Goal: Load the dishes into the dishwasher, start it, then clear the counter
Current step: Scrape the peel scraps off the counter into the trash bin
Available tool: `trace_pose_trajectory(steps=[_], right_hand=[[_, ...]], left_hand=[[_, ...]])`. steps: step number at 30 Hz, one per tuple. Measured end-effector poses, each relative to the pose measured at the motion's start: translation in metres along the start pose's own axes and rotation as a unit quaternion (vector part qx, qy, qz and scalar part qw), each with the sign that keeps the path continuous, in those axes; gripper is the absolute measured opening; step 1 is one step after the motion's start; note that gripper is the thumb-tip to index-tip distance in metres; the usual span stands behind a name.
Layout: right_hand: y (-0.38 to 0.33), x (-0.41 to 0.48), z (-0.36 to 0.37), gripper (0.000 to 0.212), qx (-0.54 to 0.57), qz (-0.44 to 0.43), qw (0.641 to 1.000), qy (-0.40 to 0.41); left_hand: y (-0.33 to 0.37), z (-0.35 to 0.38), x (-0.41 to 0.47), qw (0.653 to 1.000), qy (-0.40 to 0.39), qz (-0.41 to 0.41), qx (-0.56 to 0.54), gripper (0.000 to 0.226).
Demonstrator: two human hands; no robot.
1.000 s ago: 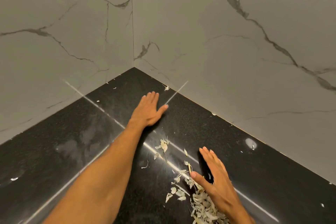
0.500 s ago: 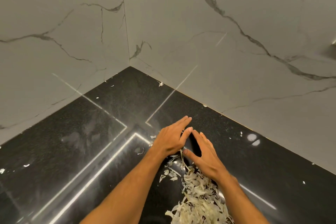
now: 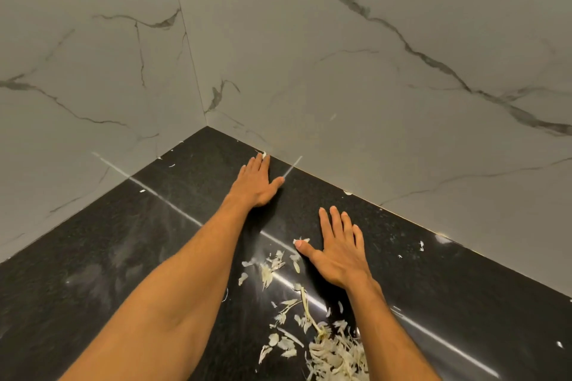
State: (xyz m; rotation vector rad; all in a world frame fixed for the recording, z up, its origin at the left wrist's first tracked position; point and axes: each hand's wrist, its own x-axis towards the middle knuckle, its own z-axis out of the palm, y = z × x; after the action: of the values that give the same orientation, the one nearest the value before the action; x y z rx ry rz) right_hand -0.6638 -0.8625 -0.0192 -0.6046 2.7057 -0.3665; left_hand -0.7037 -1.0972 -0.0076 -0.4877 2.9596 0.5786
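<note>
- L hand (image 3: pixel 255 185) has gone back out from the heap to the wall (image 3: pixel 371 102). It lies flat on the counter (image 3: pixel 123 257), fingers straight & together, tips at a lone scrap (image 3: pixel 264 155). Holds nothing.
- R hand (image 3: pixel 339 252) has parted from it: flat, fingers spread, thumb by a loose bit, nothing gripped.
- Peels (image 3: pixel 335 354): main heap low in view, just beside R forearm; strays lie btwn heap & R thumb.
- Prob. counter-clearing stage, another sweep starting; specks along the wall not yet gathered.
</note>
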Motion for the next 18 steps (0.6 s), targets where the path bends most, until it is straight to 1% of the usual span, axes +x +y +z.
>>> trace_pose_trajectory(steps=[3,5,7,10,12,15,18], right_hand=[[0.002,0.006,-0.001,0.091,-0.001,0.001,1.0,-0.019],[0.006,0.008,-0.002,0.091,0.0,0.002,1.0,-0.021],[0.012,0.009,-0.005,0.091,-0.001,0.008,1.0,-0.023],[0.014,0.011,-0.004,0.091,-0.003,0.011,0.999,-0.033],[0.012,0.01,-0.002,0.091,0.0,0.007,0.999,-0.038],[0.015,0.008,-0.006,0.087,0.019,-0.005,0.999,-0.04],[0.022,0.003,-0.014,0.079,0.112,-0.025,0.992,-0.045]], left_hand=[[0.013,0.005,0.024,1.0,-0.021,-0.004,0.021,0.078],[0.023,0.011,0.029,1.0,-0.01,0.0,0.028,0.074],[0.035,0.02,0.019,0.999,0.013,0.037,-0.007,0.065],[0.047,0.037,-0.019,0.991,0.03,0.115,-0.058,0.049],[0.049,0.049,-0.049,0.986,0.024,0.152,-0.065,0.048],[0.053,0.059,-0.095,0.983,0.008,0.158,-0.094,0.049],[0.057,0.059,-0.143,0.98,0.011,0.15,-0.133,0.043]])
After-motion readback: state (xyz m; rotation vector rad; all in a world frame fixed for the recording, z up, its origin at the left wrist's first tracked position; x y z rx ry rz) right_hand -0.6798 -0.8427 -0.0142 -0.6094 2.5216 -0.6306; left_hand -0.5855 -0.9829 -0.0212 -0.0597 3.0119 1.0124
